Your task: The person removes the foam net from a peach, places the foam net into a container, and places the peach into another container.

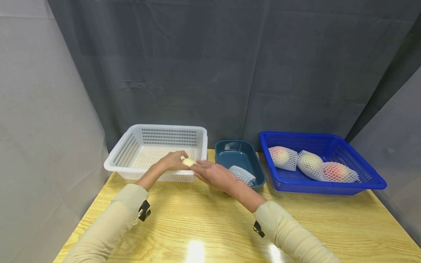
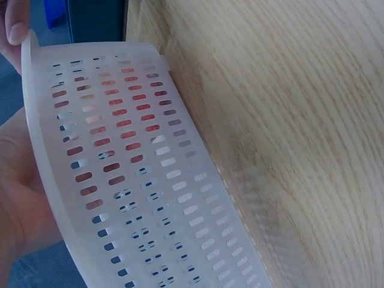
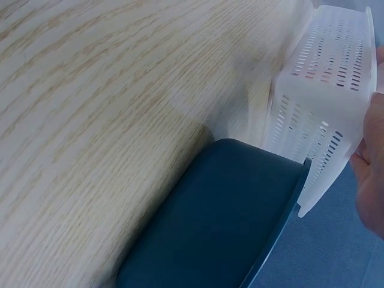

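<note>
At the white basket's [image 1: 123, 168] front right corner, my left hand [image 1: 171, 161] curves its thumb and fingers round a pale yellow peach [image 1: 188, 162]. Red skin shows through the slots of the basket wall [image 2: 129, 102] in the left wrist view. From the other side my right hand [image 1: 213, 174] reaches over the rim with its fingers stretched out, fingertips right at the peach. Most of the peach is hidden by the hands and the basket wall. In the right wrist view, the right hand [image 3: 373, 162] is beside the basket's rim.
Right of the white basket stands a dark teal tray [image 1: 235, 159] with a folded white foam net [image 1: 242, 175] in it. Farther right, a blue basket [image 1: 315, 187] holds several peaches in foam nets [image 1: 338, 171]. A grey curtain [image 1: 197, 73] hangs behind the wooden table [image 1: 184, 223].
</note>
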A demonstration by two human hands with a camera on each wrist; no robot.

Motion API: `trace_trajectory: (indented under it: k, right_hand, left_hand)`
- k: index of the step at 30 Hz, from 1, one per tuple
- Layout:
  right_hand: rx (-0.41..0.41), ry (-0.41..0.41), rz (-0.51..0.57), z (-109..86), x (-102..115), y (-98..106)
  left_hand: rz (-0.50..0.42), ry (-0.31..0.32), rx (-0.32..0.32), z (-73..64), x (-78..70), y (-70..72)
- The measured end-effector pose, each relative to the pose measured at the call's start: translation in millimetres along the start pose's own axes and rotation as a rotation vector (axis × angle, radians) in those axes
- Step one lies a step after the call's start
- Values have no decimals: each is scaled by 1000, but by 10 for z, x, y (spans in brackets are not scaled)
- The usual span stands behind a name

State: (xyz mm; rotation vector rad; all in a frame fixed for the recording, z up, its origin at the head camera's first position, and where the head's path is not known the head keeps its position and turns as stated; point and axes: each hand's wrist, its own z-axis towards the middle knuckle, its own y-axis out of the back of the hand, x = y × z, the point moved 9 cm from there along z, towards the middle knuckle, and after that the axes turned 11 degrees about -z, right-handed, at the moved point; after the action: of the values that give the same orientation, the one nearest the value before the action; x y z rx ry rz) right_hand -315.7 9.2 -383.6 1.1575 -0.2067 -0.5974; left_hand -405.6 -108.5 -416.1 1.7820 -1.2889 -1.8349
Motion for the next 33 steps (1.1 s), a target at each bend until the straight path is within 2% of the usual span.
trace_trajectory:
  k: [12,24,33]
  right_hand:
    - [6,-9,3,-18,-7,-4]
    - [-13,3,-16,-13,-3,-15]
    - [1,-32,-25,-2,-17,0]
  left_hand:
    - [20,-2,17,-12,4,17]
    - [-22,5,37,-97,-7,39]
    - [-60,7,15,-110,-8,85]
